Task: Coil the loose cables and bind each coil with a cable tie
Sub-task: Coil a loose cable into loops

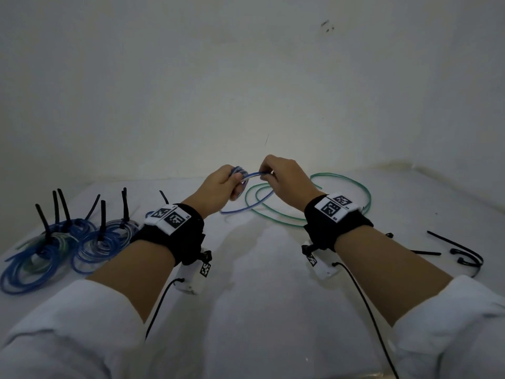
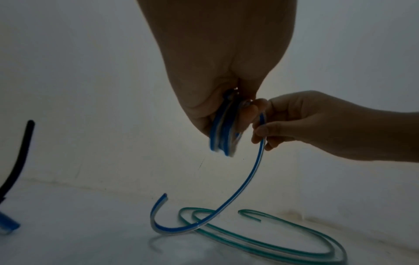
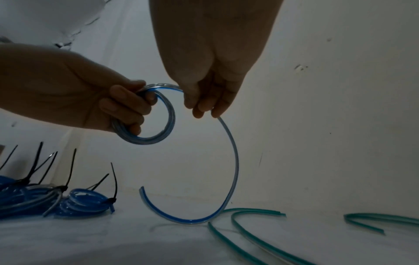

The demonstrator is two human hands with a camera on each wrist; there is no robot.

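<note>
- No words, brand names or numbers can be read in any view.
- The white tags on the black left wristband (image 1: 171, 218) and the black right wristband (image 1: 335, 207) bear only black-and-white square code patterns; tiny marks at their 4 o'clock corners are too small to read.

Light was dim and cool overall. Brightest patch sat on the wall (image 1: 267, 132) behind the hands in the head view, falling off to grey at the corners. Both wrist views were backlit: left hand (image 2: 217, 59) and right hand (image 3: 213, 53) read as dark, near-silhouette shapes. Soft shadows and faint reflections lay on the white table (image 1: 259, 296). Blue coil (image 2: 223, 132) was motion-blurred. Wide-angle bending showed at frame edges; shadows were noisy.
</note>
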